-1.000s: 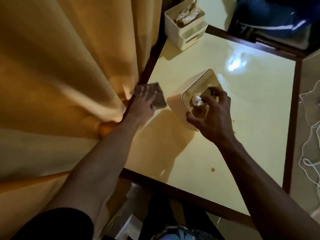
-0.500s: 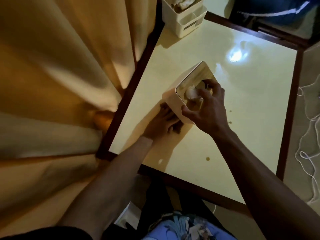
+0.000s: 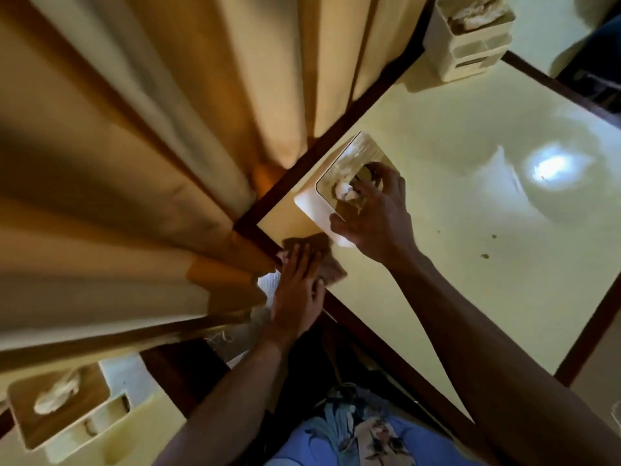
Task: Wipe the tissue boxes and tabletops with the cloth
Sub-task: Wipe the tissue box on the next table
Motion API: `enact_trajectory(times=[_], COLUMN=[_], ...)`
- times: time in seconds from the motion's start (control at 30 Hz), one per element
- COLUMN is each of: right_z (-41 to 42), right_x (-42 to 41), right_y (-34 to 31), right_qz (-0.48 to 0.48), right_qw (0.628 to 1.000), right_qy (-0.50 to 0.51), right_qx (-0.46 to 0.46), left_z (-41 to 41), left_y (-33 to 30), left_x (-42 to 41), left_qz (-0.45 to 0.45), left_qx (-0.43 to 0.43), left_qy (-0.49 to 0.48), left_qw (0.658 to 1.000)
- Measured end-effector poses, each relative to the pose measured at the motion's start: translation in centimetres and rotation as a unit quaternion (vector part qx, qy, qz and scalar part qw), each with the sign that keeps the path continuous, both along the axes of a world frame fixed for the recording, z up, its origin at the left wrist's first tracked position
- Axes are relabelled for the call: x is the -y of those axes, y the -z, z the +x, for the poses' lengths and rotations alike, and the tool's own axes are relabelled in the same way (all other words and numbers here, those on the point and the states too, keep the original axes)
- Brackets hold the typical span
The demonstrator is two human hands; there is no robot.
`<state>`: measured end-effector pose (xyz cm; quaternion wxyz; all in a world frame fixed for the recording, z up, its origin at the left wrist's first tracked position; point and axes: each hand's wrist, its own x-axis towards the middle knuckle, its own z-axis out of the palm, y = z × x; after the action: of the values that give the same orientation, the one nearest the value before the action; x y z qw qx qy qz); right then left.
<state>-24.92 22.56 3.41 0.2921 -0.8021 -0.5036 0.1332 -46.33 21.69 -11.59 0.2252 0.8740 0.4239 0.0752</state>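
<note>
left hand (image 3: 295,290) presses cloth (image 3: 331,269) flat; right hand (image 3: 373,213) grips tissue box (image 3: 322,200).

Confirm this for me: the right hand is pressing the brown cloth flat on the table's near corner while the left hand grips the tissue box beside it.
The hands are swapped. In the head view, the left hand presses the brown cloth flat on the near corner of the table, and the right hand grips the tissue box beside it.
</note>
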Motion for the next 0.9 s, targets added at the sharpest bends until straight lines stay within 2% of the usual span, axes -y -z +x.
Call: enact_trajectory(times=[0.1,0.2,0.27,0.37,0.47,0.5,0.6,0.7,0.8,0.9], right_z=[-0.8,-1.3,-1.6,-1.8,-2.2,-2.4,-3.2,-3.4,-2.9,-2.1], right_x=[0.5,1.2,1.6,1.6,1.2,1.0,0.5,-0.1,-0.8,-1.3], right_y=[0.0,0.0,-0.1,-0.1,0.1,0.3,0.5,0.4,0.0,-0.6], right_qz=[-0.006,-0.003,-0.011,-0.005,-0.004,-0.004,-0.014,-0.029,-0.041,-0.028], right_qw=[1.0,0.999,0.999,0.999,0.999,0.999,0.999,0.999,0.999,0.999], right_qy=[-0.024,-0.039,-0.041,-0.039,-0.045,-0.048,-0.048,-0.026,0.013,0.041], right_qx=[-0.003,-0.015,-0.016,-0.009,-0.004,-0.003,0.0,-0.001,-0.005,-0.008], left_z=[1.5,0.5,-0.8,-3.2,-5.1,-5.0,-2.2,1.0,4.0,5.4], left_y=[0.1,0.5,0.5,1.4,2.6,2.3,0.6,-1.5,-3.6,-5.6], left_x=[3.6,1.8,-0.5,-6.8,-12.2,-12.9,-12.8,-12.3,-12.3,-13.1], left_qz=[-0.029,-0.023,0.011,0.014,0.036,0.023,-0.002,-0.066,-0.192,-0.258], left_qx=[-0.014,0.007,0.001,-0.085,-0.196,-0.191,-0.098,0.009,0.098,0.145], left_qy=[0.049,0.075,0.045,-0.042,-0.011,-0.026,-0.107,-0.091,-0.124,-0.196], left_qw=[0.998,0.997,0.999,0.995,0.98,0.981,0.989,0.994,0.969,0.935])
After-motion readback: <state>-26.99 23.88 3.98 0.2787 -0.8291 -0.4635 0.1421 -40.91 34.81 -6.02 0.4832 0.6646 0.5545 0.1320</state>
